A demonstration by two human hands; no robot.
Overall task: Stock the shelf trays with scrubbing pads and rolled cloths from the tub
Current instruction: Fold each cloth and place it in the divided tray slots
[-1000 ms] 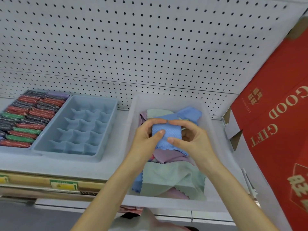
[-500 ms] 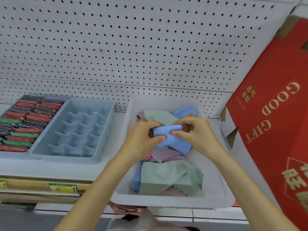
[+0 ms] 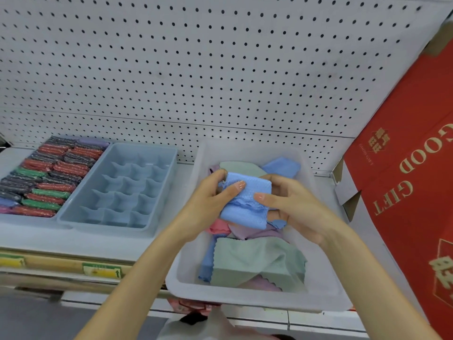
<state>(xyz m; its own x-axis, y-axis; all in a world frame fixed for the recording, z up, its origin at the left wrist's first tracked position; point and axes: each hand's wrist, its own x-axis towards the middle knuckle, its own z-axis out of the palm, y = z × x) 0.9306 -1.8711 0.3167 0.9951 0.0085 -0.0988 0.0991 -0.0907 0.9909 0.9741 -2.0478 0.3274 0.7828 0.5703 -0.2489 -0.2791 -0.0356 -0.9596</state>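
1. Judging the blue cloth first: it looks thin, soft and very light, with a textured weave and scalloped edges. It should flop and unroll as soon as your grip slackens. It is unlikely to break or slip, but it holds no shape of its own.
2. Take hold across the folded part, thumbs on top and fingers beneath, pinching through all the layers. Leave the loose tail that hangs below alone.
3. You hold the cloth in the air over the far half of the tub, above the loose cloths lying in it. It is well apart from the divided tray on the shelf to the left, whose pockets show nothing in them.
4. Your left hand grips the cloth's left end, thumb pressed on its upper face and fingers curled behind it.
5. Your right hand grips the right end likewise, thumb on the front fold. Its fingers wrap underneath and are mostly hidden.
6. Both forearms reach up from below, wrists near each other, palms turned inward.
7. Scrubbing pads fill the tray at far left.
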